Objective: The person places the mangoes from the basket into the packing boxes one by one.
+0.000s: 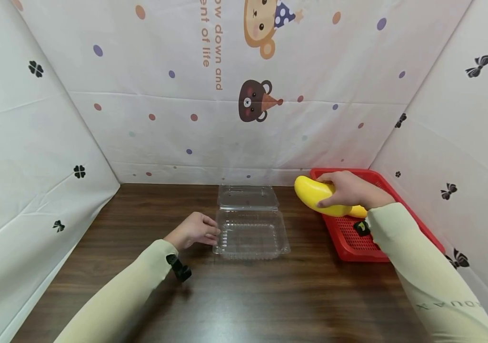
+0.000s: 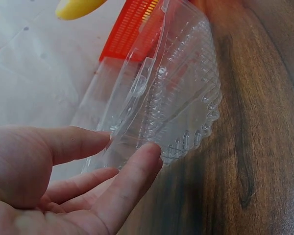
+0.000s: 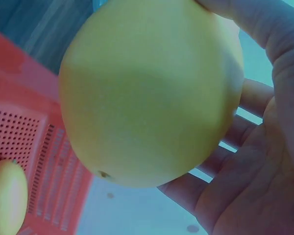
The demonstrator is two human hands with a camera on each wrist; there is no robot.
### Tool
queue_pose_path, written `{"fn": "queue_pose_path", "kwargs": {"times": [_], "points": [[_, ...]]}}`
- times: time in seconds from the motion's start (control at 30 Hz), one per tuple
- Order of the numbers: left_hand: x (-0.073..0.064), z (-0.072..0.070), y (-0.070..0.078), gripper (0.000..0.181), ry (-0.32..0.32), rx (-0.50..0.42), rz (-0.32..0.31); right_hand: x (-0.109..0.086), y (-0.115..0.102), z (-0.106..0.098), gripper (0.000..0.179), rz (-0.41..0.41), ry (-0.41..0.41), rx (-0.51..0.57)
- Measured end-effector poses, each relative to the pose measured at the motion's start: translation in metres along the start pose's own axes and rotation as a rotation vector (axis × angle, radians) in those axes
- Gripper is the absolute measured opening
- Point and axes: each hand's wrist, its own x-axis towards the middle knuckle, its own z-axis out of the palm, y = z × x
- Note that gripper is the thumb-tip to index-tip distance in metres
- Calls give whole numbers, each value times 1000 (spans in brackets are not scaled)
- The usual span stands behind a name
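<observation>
A smooth yellow mango-like fruit point(image 1: 315, 194) is held by my right hand point(image 1: 346, 189), above the left side of a red basket point(image 1: 342, 245). In the right wrist view the same fruit point(image 3: 152, 93) fills the middle, with the thumb on one side and fingers along the other. My left hand point(image 1: 196, 229) is at the left edge of a lidded clear plastic box point(image 1: 250, 233), which lies opened out. In the left wrist view, the thumb and fingers point(image 2: 144, 156) stand apart around the box's corner point(image 2: 186, 127), fingertips at the rim.
Another yellow fruit point(image 1: 357, 211) lies in the basket, partly hidden by my right hand in the head view. The box's raised lid point(image 1: 248, 196) is near the back wall. Patterned white cloth point(image 1: 184, 133) encloses the wooden table point(image 1: 244, 305) at the back and sides.
</observation>
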Motion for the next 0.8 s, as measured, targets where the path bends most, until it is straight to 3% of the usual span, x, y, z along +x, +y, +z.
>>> {"fn": "queue_pose_path", "kwargs": {"times": [0.8], "points": [[2, -1, -4, 40, -19, -11, 11, 32, -48, 20, 65, -143, 34, 0]]}}
